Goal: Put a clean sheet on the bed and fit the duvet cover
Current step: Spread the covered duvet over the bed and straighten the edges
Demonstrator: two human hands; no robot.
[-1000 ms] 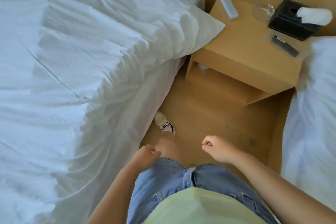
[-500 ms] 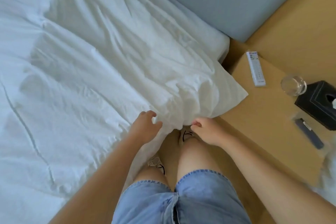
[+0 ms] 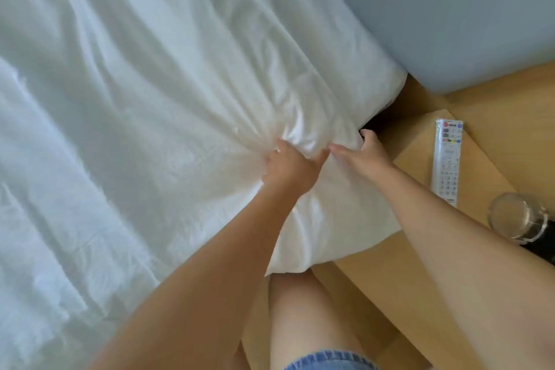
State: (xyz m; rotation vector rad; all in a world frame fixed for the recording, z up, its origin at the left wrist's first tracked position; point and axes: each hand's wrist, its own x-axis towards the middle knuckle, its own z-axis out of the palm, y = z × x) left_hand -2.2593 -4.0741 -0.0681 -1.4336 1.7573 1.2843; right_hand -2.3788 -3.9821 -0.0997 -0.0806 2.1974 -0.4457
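Denim shorts (image 3: 330,362) and a bare knee are showing at the bottom edge, close against the light wooden bedside table (image 3: 390,294). Just beyond, a loose corner of the white crumpled bed sheet (image 3: 180,84) is hanging off the mattress and draping onto that table's edge. The left hand (image 3: 288,173) is clenching a bunched fold of it, with creases fanning out from the grip. The right hand (image 3: 365,156) is lying on the cloth just beside, fingers reaching over the corner — blur is hiding whether they are pinching or only pressing.

Such cloth is probably handling light, limp and a little slippery, so a fistful near the corner is looking the surest hold. Farther off, a white remote control (image 3: 447,159) and a clear glass tumbler (image 3: 513,216) are resting on the table — the grey-blue padded headboard (image 3: 450,9) is standing behind.
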